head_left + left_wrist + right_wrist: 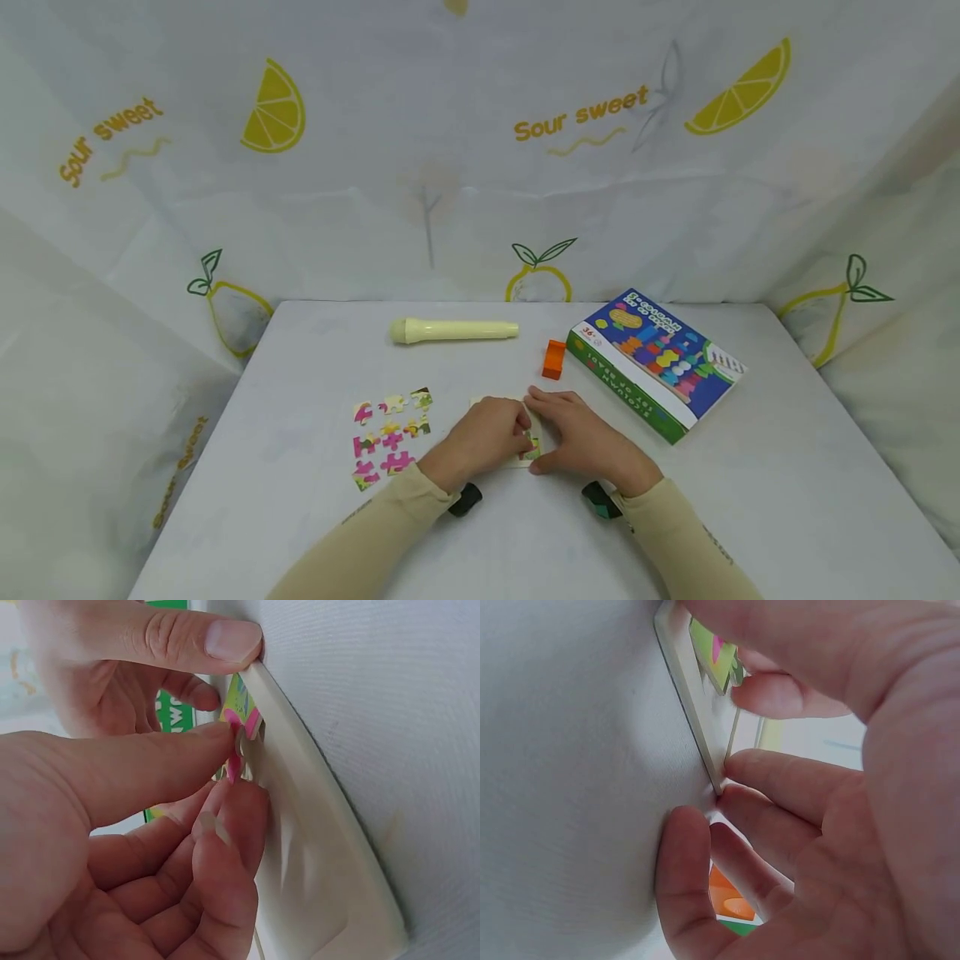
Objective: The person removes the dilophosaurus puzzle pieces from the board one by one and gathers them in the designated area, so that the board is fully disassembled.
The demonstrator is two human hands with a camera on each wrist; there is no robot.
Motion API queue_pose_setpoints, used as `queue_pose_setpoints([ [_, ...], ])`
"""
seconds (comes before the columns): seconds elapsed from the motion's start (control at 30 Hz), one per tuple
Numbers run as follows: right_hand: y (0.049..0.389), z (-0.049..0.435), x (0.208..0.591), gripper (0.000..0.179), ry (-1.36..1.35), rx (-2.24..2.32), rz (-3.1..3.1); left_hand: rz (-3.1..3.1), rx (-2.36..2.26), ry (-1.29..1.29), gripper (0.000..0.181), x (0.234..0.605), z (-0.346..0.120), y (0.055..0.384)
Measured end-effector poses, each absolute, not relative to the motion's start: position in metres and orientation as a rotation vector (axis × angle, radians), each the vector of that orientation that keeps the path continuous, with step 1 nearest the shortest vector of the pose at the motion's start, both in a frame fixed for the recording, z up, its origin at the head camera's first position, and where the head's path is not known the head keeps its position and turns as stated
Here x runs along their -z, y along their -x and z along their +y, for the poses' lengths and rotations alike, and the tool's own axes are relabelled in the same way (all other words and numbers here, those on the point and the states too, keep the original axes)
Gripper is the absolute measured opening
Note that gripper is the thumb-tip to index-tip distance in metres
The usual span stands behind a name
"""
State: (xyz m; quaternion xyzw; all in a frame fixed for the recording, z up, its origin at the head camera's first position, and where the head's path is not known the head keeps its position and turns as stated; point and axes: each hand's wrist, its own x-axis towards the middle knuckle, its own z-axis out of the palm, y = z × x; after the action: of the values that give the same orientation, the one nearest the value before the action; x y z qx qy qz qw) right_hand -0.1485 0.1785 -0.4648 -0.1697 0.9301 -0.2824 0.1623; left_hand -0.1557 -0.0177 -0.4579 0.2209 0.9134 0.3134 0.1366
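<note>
My left hand (487, 435) is over a pale puzzle tray (322, 847) and pinches a pink puzzle piece (234, 766) between thumb and forefinger. The piece is tilted on edge, close over the tray. Beside it, a green and pink puzzle piece (712, 656) lies in the tray at its near right corner. My right hand (583, 432) holds the tray by its right side, thumb at the near corner and fingertips (739, 766) at the far one. Left of the hands, several loose puzzle pieces (395, 461) in pink, green and yellow lie in rows.
A cream toy microphone (459, 331) lies behind the hands. An orange block (553, 360) stands beyond the right hand, next to a blue and green toy box (660, 358). A white curtain with lemon prints (420, 233) hangs behind the white table (262, 467).
</note>
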Motion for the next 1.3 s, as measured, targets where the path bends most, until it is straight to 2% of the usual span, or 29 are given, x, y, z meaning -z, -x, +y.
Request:
queue_pose_setpoints([
  [0.27, 0.149, 0.175, 0.463, 0.097, 0.485, 0.791, 2.653, 2.701, -0.918, -0.696, 0.01, 0.46, -0.021, 0.157],
  [0.7, 0.149, 0.168, 0.463, 0.097, 0.494, 0.781, 2.647, 2.621, -1.038, -0.637, 0.011, 0.457, -0.041, 0.156],
  [0.97, 0.149, 0.169, 0.462, 0.099, 0.473, 0.724, 2.671, 2.625, -1.099, -0.544, 0.01, 0.445, -0.089, 0.149],
  [1.3, 0.147, 0.175, 0.462, 0.099, 0.462, 0.73, 2.669, 2.637, -1.119, -0.45, 0.008, 0.449, -0.154, 0.131],
])
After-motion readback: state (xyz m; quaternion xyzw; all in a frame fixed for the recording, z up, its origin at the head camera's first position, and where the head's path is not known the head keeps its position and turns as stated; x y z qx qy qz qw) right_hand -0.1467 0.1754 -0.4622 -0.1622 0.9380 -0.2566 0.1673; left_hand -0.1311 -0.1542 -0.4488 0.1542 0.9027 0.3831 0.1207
